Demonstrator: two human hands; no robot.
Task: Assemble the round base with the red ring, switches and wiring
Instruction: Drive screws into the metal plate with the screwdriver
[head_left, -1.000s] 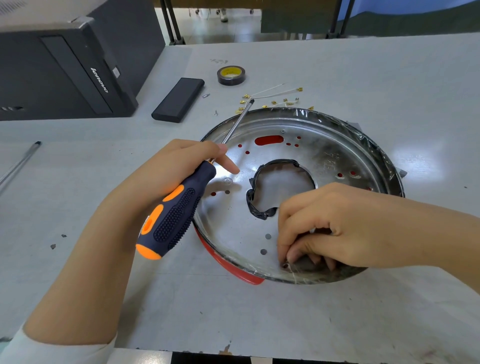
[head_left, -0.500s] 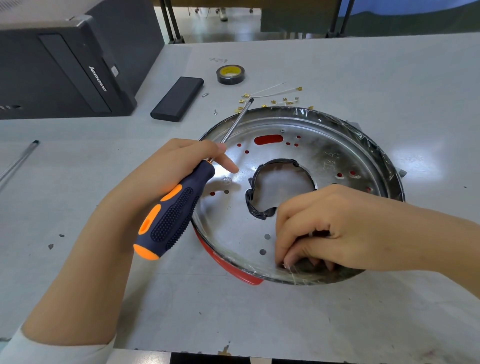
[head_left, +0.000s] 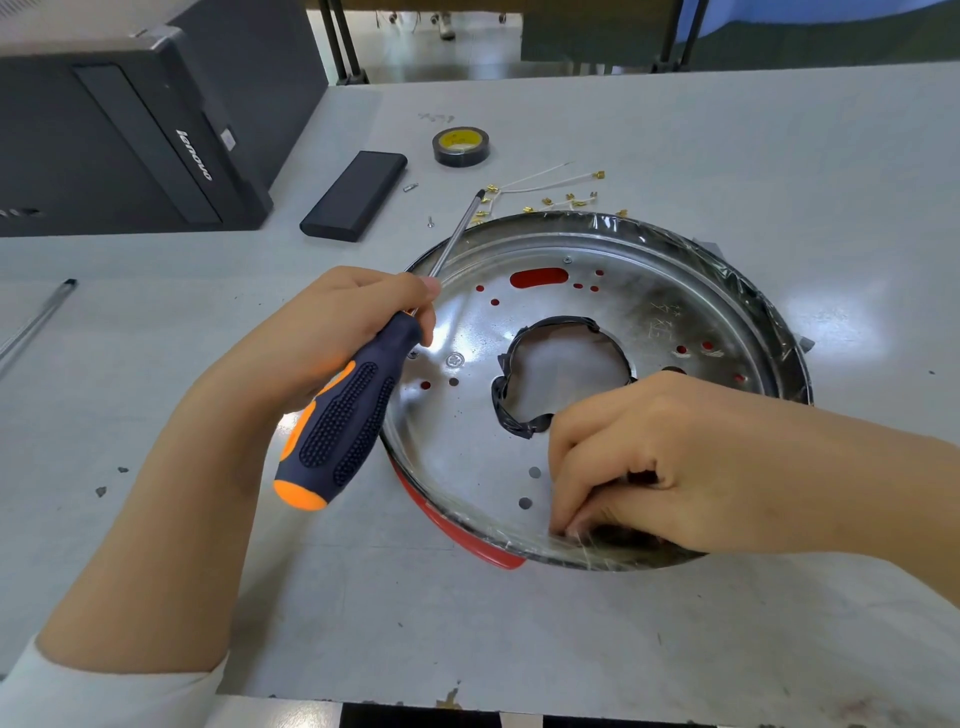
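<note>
A shiny round metal base (head_left: 670, 291) lies on the grey table, with a taped centre hole and clear film along its rim. A red ring (head_left: 457, 535) shows under its near left edge. My left hand (head_left: 322, 338) grips a dark blue and orange screwdriver (head_left: 343, 426); its shaft points away over the base's left rim. My right hand (head_left: 649, 457) rests inside the base at its near rim, fingertips curled down and pinching something small that I cannot make out. White wires with brass terminals (head_left: 550, 192) lie just beyond the base.
A roll of black tape (head_left: 461, 147) and a flat black block (head_left: 356, 195) lie beyond the base. A black computer case (head_left: 130, 130) stands at the back left. A metal rod (head_left: 36, 322) lies at the left edge. The table's near edge runs just below my arms.
Almost nothing has moved. My right fingertips have shifted slightly at the near rim, and the screwdriver stays in my left hand.
</note>
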